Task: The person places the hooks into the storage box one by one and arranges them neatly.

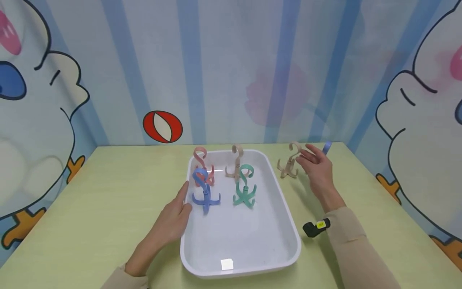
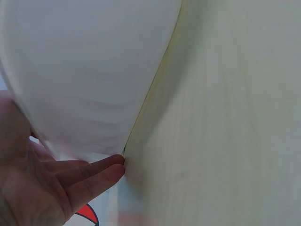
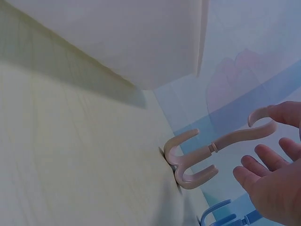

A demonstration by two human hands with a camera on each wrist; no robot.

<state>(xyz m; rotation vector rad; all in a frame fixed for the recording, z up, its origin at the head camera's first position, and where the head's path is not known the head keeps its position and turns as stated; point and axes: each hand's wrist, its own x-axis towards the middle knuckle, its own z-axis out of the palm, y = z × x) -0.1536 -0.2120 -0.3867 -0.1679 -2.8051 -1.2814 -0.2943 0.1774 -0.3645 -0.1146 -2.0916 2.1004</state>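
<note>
Blue stripes (image 1: 190, 64) back the table (image 1: 137, 172); outside the right edge of the tray (image 1: 238, 237), toward the table's far right corner, the beige hook (image 3: 197, 156) stands upright. It lies just left of our nearer right hand (image 1: 319, 170), loosely spread, a fingertip at its curl, not gripping; our left hand (image 1: 175, 220) rests, fingers extended, along the tray's left edge.

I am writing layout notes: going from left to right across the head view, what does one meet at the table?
Left grip, blue hook in the tray, green hook, beige hook outside the tray, right grip.
</note>
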